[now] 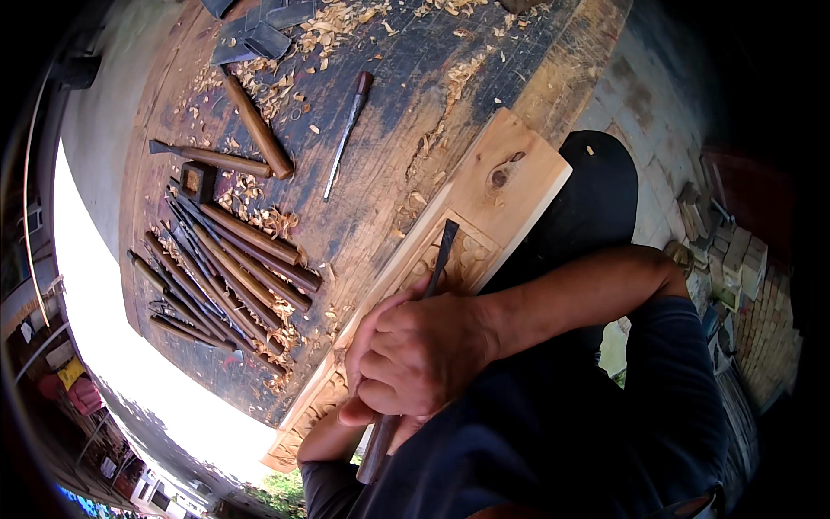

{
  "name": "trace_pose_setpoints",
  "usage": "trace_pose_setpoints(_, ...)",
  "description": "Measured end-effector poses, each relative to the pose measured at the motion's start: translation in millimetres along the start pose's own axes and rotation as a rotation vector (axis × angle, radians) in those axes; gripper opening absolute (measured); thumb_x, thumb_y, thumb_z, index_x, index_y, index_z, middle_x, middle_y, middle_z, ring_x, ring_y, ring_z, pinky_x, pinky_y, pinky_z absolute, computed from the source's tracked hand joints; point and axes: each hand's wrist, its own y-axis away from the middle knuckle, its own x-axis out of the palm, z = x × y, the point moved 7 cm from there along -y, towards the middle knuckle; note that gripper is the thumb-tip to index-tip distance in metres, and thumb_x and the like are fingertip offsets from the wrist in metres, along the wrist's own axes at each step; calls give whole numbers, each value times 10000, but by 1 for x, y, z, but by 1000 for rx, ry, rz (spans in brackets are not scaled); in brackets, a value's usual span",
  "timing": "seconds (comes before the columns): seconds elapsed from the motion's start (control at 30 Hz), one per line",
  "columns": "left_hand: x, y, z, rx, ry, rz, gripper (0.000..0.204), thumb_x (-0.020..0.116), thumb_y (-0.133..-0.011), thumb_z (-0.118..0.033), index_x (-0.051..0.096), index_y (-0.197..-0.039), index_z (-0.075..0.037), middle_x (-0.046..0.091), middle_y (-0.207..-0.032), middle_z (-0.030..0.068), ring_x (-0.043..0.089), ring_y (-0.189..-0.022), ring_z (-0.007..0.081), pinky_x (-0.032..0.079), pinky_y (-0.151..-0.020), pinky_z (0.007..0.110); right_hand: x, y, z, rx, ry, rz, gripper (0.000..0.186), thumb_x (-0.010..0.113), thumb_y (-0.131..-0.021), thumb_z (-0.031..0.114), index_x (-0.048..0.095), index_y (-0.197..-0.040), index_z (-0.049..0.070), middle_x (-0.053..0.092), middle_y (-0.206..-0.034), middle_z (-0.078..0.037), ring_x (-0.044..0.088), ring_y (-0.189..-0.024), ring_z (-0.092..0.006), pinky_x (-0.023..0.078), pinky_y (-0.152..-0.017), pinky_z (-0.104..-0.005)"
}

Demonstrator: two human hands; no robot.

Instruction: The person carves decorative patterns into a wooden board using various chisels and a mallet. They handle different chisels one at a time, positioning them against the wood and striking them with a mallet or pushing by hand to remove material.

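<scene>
A long pale wooden board (529, 192) lies along the workbench edge, with a knot near its far end and a carved relief in its recessed panel. Both my hands are closed around one wood chisel (443, 246), whose dark flat blade points away from me and rests at the panel's far border. My right hand (424, 350) wraps over the top of it. Beneath, my left hand (364, 333) is partly covered by the right; its fingers show along the left side. The wooden handle's end (377, 454) sticks out below, close to my dark shirt.
On the worn workbench (372, 186), several carving tools (233, 281) lie in a bundle at the left. A lone slim chisel (347, 134), two thicker wooden-handled tools (258, 125), a small square box (198, 181) and curled shavings (333, 30) lie around. Stacked bricks (735, 259) stand at right.
</scene>
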Motion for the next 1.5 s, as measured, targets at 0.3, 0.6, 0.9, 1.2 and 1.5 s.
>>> trace_pose_setpoints(0.3,2,-22,-42,26,78,9,879,507,-1104,-618,342,-1651,51,524,-1586,309,522,-1493,425,384,-1278,533,0,-6,-13,79,-196,70,509,729,-923,579,596,-819,99,622,-796,-38,640,-663,-197,538,-623,-355)
trace_pose_setpoints(0.6,-4,-9,-61,34,84,-13,898,511,-1098,-636,337,-1655,47,532,-1575,308,539,-1474,423,393,-1268,539,3,-5,-18,115,-197,32,460,746,-912,537,634,-863,93,597,-772,-29,644,-655,-180,536,-595,-341)
trace_pose_setpoints(0.9,9,-17,-77,64,11,-143,916,516,-1092,-654,332,-1658,43,540,-1564,306,557,-1456,422,401,-1258,545,-1,-6,-21,77,-55,49,264,769,-886,258,575,-767,124,592,-719,13,634,-608,-149,512,-549,-323)
trace_pose_setpoints(1.2,37,-17,-75,242,51,-11,784,527,-1146,-532,390,-1618,78,650,-1421,283,694,-1259,344,543,-1110,494,-104,29,56,54,613,-66,470,784,-982,324,504,-700,72,667,-794,-87,619,-630,-178,484,-556,-294)
trace_pose_setpoints(1.5,105,-39,-123,552,-697,6,604,826,-951,-33,572,-1486,83,802,-946,156,753,-737,163,608,-697,301,-215,118,112,470,445,-381,938,314,-1115,740,704,-1083,-112,647,-628,-116,584,-477,-214,435,-463,-351)
